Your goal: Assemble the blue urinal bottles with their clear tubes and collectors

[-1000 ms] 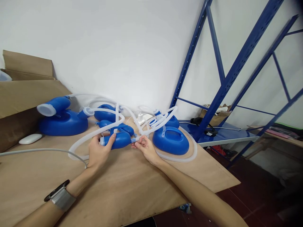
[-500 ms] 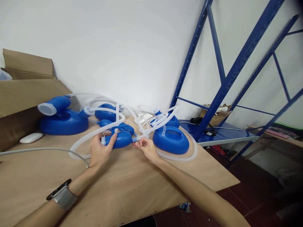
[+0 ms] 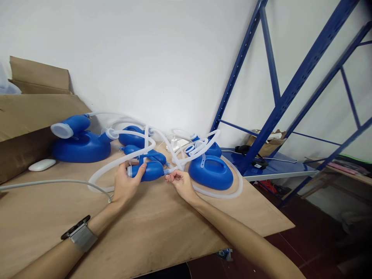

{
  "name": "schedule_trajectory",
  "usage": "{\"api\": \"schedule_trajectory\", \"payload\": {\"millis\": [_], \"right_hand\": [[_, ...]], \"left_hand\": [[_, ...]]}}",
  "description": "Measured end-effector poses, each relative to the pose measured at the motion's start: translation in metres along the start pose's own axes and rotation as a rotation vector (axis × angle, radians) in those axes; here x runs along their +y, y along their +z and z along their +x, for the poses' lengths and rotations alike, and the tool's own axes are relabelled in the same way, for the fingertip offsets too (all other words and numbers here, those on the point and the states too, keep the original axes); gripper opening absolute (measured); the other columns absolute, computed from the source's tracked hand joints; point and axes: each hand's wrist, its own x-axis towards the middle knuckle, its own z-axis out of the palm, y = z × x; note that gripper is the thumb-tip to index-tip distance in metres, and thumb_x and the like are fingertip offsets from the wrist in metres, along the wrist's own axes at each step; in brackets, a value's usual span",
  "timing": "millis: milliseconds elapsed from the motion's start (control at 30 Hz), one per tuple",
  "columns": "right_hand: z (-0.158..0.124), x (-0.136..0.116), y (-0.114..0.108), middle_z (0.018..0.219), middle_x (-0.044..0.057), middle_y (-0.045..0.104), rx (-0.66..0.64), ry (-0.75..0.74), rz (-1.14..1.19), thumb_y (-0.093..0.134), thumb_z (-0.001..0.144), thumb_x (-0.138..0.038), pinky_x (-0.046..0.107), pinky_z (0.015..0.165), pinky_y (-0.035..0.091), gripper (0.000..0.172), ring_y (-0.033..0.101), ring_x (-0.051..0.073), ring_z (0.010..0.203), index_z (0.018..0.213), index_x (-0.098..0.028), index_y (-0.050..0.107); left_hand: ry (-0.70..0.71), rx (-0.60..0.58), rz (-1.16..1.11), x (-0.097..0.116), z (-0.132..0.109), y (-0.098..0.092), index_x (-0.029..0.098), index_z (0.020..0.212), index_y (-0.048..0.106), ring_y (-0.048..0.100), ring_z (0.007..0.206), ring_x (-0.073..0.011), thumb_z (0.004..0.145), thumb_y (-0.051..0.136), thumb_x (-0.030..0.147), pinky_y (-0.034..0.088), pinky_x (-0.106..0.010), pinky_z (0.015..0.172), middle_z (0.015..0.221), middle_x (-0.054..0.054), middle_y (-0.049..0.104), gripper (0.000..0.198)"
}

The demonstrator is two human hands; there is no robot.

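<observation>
My left hand (image 3: 127, 182) is closed around a blue plastic urinal head (image 3: 150, 171), which lies tilted just above the table with its pale capped mouth toward my palm. At the narrow right end of it, a translucent hose (image 3: 174, 169) meets a clear connector. My right hand (image 3: 180, 183) pinches there with fingertips together; the exact contact is partly hidden by the fingers. Behind my left hand lies another blue urinal head (image 3: 157, 157). A blue urinal bottle (image 3: 210, 176) with a moulded handle stands right of my right hand.
More blue bottles (image 3: 81, 147) and looped hoses (image 3: 99, 174) spread along the wall. At left are a cardboard box (image 3: 35, 108), a white computer mouse (image 3: 42, 165) and a grey cable (image 3: 66, 181). A white charger (image 3: 174, 143) sits behind. Blue metal shelving (image 3: 279, 112) rises at right.
The view has shifted slightly, so the things at left sit a little further right in the picture. Both hands keep the same hold on the urinal head and hose end.
</observation>
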Motion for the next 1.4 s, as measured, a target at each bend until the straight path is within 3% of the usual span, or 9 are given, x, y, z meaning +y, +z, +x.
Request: {"api": "schedule_trajectory", "payload": {"millis": [133, 333, 600, 800, 967, 1067, 1133, 1233, 1400], "right_hand": [[-0.003, -0.009, -0.004, 0.068, 0.002, 0.068, -0.031, -0.019, -0.103, 0.074, 0.080, -0.041, 0.039, 0.082, 0.058, 0.034, 0.072, 0.023, 0.077, 0.060, -0.022, 0.054], [-0.006, -0.023, -0.011, 0.077, 0.003, 0.074, -0.073, -0.046, -0.200, 0.068, 0.080, -0.026, 0.037, 0.085, 0.056, 0.021, 0.075, 0.029, 0.095, 0.062, -0.022, 0.059], [0.004, -0.006, -0.005, 0.067, 0.002, 0.069, -0.092, 0.025, -0.092, 0.078, 0.076, -0.046, 0.036, 0.076, 0.059, 0.039, 0.075, 0.024, 0.077, 0.060, -0.022, 0.051], [0.011, 0.003, -0.009, 0.067, 0.002, 0.068, -0.121, 0.054, -0.066, 0.080, 0.071, -0.061, 0.036, 0.077, 0.059, 0.051, 0.075, 0.025, 0.081, 0.062, -0.022, 0.048], [0.008, -0.001, -0.008, 0.072, 0.002, 0.070, -0.141, 0.023, -0.145, 0.074, 0.080, -0.056, 0.034, 0.075, 0.058, 0.044, 0.075, 0.024, 0.084, 0.067, -0.022, 0.050], [0.002, -0.009, -0.010, 0.088, 0.002, 0.076, -0.158, -0.036, -0.252, 0.075, 0.082, -0.046, 0.030, 0.072, 0.058, 0.027, 0.075, 0.022, 0.083, 0.091, -0.023, 0.064], [0.001, -0.015, -0.017, 0.091, 0.001, 0.078, -0.090, -0.198, -0.483, 0.073, 0.085, -0.041, 0.028, 0.069, 0.058, 0.026, 0.075, 0.019, 0.077, 0.105, -0.025, 0.068], [0.006, -0.027, -0.040, 0.078, 0.002, 0.076, 0.145, -0.429, -0.778, 0.065, 0.091, -0.041, 0.030, 0.069, 0.056, 0.018, 0.071, 0.019, 0.066, 0.096, -0.025, 0.072], [0.024, -0.046, -0.103, 0.095, 0.013, 0.071, 0.586, -0.483, -0.884, 0.046, 0.100, -0.045, 0.044, 0.090, 0.052, 0.036, 0.066, 0.027, 0.092, 0.111, -0.018, 0.065]], "left_hand": [[0.035, -0.013, 0.009, -0.001, 0.002, -0.002, 0.022, 0.087, 0.062, 0.070, 0.085, -0.0269, 0.074, 0.072, 0.057, 0.055, -0.041, 0.082, 0.086, -0.005, 0.072, 0.038], [-0.034, -0.063, -0.029, 0.000, 0.003, -0.002, 0.022, 0.084, 0.061, 0.069, 0.084, -0.0276, 0.073, 0.072, 0.059, 0.053, -0.042, 0.084, 0.084, -0.004, 0.070, 0.041], [-0.054, -0.070, -0.047, -0.003, 0.005, 0.001, 0.021, 0.085, 0.063, 0.069, 0.090, -0.0283, 0.073, 0.073, 0.059, 0.052, -0.044, 0.091, 0.089, -0.006, 0.071, 0.041], [-0.072, -0.072, -0.049, -0.010, 0.009, 0.003, 0.020, 0.089, 0.063, 0.069, 0.095, -0.0290, 0.072, 0.071, 0.062, 0.051, -0.043, 0.095, 0.093, -0.007, 0.072, 0.045], [-0.093, -0.063, -0.021, -0.012, 0.010, 0.004, 0.020, 0.088, 0.065, 0.069, 0.094, -0.0300, 0.072, 0.070, 0.062, 0.052, -0.044, 0.094, 0.092, -0.008, 0.072, 0.045], [-0.101, -0.049, 0.015, -0.011, 0.011, 0.001, 0.021, 0.087, 0.065, 0.069, 0.092, -0.0297, 0.074, 0.070, 0.060, 0.052, -0.044, 0.093, 0.091, -0.007, 0.072, 0.042], [-0.091, -0.031, 0.081, -0.011, 0.013, -0.002, 0.022, 0.092, 0.064, 0.069, 0.093, -0.0300, 0.078, 0.068, 0.059, 0.051, -0.044, 0.093, 0.093, -0.007, 0.072, 0.040], [-0.040, -0.051, 0.220, -0.014, 0.019, -0.006, 0.023, 0.099, 0.062, 0.069, 0.094, -0.0289, 0.084, 0.062, 0.054, 0.052, -0.041, 0.090, 0.095, -0.006, 0.072, 0.034], [0.014, -0.119, 0.389, -0.030, 0.027, -0.005, 0.021, 0.097, 0.065, 0.070, 0.086, -0.0316, 0.091, 0.050, 0.045, 0.053, -0.043, 0.083, 0.089, -0.010, 0.073, 0.029]]}}
